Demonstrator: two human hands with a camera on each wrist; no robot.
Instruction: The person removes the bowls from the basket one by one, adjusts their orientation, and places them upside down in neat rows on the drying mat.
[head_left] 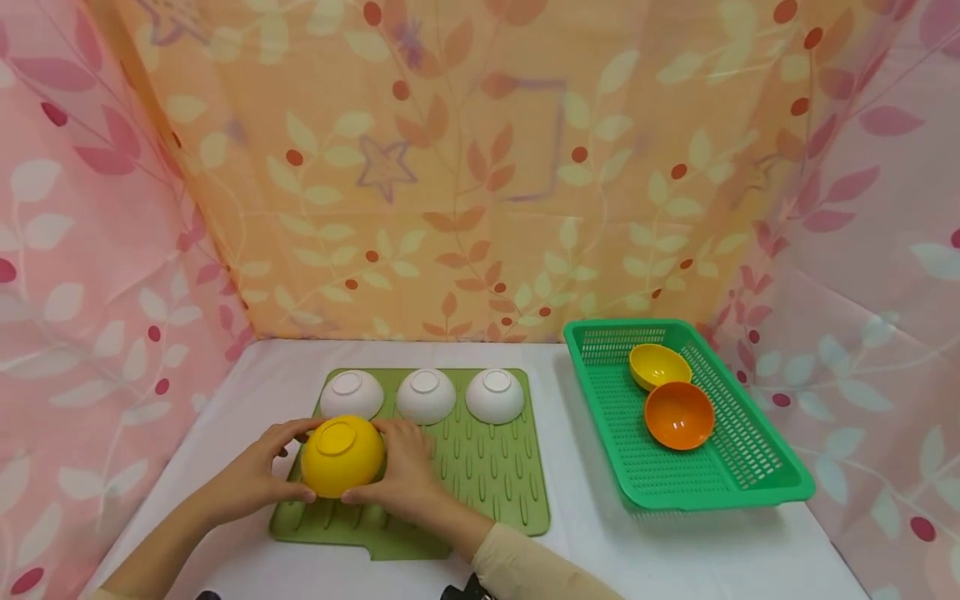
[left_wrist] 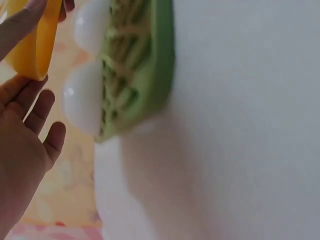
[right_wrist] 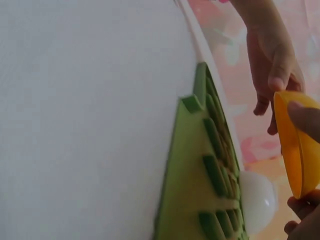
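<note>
Between both hands a yellow bowl (head_left: 342,457) is held upside down, its foot ring facing up. My left hand (head_left: 258,471) grips its left side, thumb near the rim. On the opposite side my right hand (head_left: 405,467) holds it, thumb likewise at the near rim. Both wrist views show the yellow bowl (right_wrist: 300,145) raised above the green drying mat (head_left: 487,475). Along the mat's back edge stand three upturned white bowls: a left one (head_left: 351,397), a middle one (head_left: 426,397) and a right one (head_left: 495,397).
To the right, a green plastic basket (head_left: 626,467) contains a small yellow bowl (head_left: 660,365) and an orange bowl (head_left: 679,417), both with their openings up. A white cloth (head_left: 585,542) covers the table. Patterned curtains (head_left: 465,250) enclose the back and sides.
</note>
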